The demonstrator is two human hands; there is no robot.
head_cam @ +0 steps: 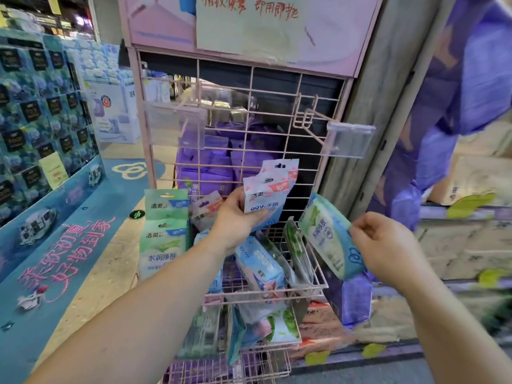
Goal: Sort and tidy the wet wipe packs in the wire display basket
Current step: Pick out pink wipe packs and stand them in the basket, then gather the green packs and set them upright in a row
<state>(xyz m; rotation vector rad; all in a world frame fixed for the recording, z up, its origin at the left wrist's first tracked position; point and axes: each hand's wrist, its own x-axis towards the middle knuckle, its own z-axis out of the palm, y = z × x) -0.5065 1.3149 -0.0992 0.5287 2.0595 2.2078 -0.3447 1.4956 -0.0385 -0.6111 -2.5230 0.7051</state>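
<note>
Head view. Shop aisle, blue printed floor graphic [69,245] at left with pink lettering, a wall of dark teal boxed goods [41,112] stacked beyond it. Centre frame: pink wire display rack [249,112] with a pink header board [332,31] and a pale handwritten paper sign [249,26] taped on it. Two clear plastic price-tag holders [350,139] stick out on hooks from the grid. Purple packs [205,167] show through the mesh behind.

Pink wire display basket [318,275] is fixed to the rack's lower front. Inside it, loose packs lie jumbled: a blue-and-white wet wipe pack [260,264] tilted on its side, a thin green-printed pack [297,245] standing on edge near the right wall. Two green-and-white wet wipe packs [163,236] stand upright, one behind the other, at the basket's left end. More packs crowd a lower wire tier [263,328].

Left hand [235,217] is raised in front of the grid, above the basket, fingers curled round the lower edge of two pink-and-white hanging wipe packs [270,189], held fanned together.

Right hand [388,245] is just right of the basket, thumb and fingers pinching the end of a green-and-blue wet wipe pack [329,234], held tilted and clear of the wire.

Right edge of frame is blurred; purple wrapped goods [457,92] there.
</note>
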